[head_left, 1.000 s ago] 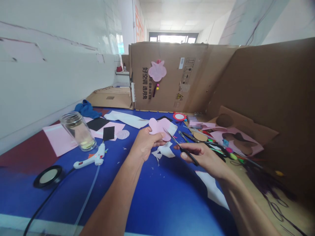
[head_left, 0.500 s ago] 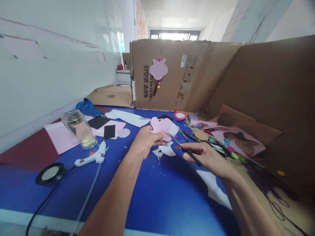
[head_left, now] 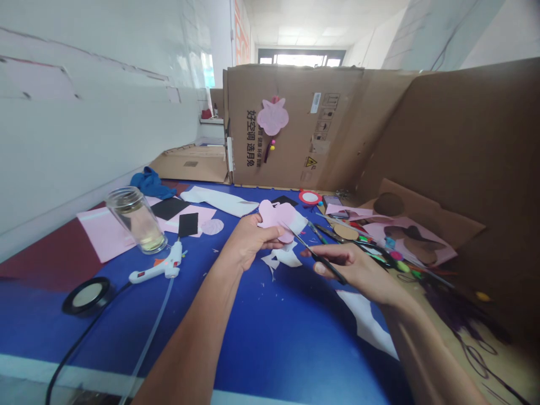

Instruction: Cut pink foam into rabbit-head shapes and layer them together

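Observation:
A pink scalloped cutout (head_left: 285, 216) is pinched between the thumb and fingers of my left hand (head_left: 252, 235), above the blue table (head_left: 270, 337). White material (head_left: 299, 223) shows behind its right side. My right hand (head_left: 346, 267) is closed around black-handled scissors (head_left: 324, 262), whose blades point up and left to the cutout's right edge. Whether the blades are parted I cannot tell. Below the cutout lie white scraps (head_left: 287, 256), and a larger white offcut (head_left: 365, 320) rests under my right forearm.
A glue gun (head_left: 162, 267), a glass jar (head_left: 139, 222) and a roll of black tape (head_left: 86, 295) stand at left. Cardboard (head_left: 295, 163) walls the back and right. Pink sheets (head_left: 415, 236) and loose tools lie at right. A pink shape (head_left: 273, 117) hangs on the cardboard.
Almost nothing differs: both hands keep their hold on the cutout and scissors in nearly the same place. The view has shifted very slightly.

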The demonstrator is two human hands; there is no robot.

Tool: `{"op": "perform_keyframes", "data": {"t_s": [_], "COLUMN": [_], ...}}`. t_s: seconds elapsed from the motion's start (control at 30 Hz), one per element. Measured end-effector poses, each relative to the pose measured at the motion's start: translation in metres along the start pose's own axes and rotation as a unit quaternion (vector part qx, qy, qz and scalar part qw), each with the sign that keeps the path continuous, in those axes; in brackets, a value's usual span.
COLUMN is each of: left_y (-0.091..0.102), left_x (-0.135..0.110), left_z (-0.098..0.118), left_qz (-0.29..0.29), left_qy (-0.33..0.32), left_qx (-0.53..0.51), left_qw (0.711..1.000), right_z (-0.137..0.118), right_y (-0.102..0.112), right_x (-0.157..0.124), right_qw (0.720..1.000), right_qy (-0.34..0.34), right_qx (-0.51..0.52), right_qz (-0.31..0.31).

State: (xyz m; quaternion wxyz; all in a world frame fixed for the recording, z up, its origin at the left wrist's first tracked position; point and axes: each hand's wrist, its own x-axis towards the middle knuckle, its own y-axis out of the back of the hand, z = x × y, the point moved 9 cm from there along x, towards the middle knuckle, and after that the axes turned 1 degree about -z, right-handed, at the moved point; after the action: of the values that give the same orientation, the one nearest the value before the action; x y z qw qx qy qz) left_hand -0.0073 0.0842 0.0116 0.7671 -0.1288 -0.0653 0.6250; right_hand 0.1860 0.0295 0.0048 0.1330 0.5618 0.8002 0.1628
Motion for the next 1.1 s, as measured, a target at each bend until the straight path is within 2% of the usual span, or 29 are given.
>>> {"op": "perform_keyframes", "data": {"t_s": [0.33, 0.53, 1.1], "left_y": [-0.0026, -0.0026, -0.0027], "left_x": [-0.0013, -0.0016, -0.0023], "left_z": [0.0006, -0.0007, -0.0002], "left_qz": [-0.017, -0.005, -0.004], "left_qy": [0.014, 0.02, 0.025], "left_qx": [0.007, 0.009, 0.003], "left_qw": [1.0, 1.0, 1.0], "right_z": [-0.0051, -0.0046, -0.0055], "right_y": [-0.0035, -0.0047, -0.0033], "right_x": [0.0011, 0.003, 0.0027], "right_qw": [1.0, 1.0, 1.0], "right_qy": [0.009, 0.005, 0.019], "right_qx": [0.004, 0.013, 0.012], "right_qz": [-0.025, -0.006, -0.007]}}
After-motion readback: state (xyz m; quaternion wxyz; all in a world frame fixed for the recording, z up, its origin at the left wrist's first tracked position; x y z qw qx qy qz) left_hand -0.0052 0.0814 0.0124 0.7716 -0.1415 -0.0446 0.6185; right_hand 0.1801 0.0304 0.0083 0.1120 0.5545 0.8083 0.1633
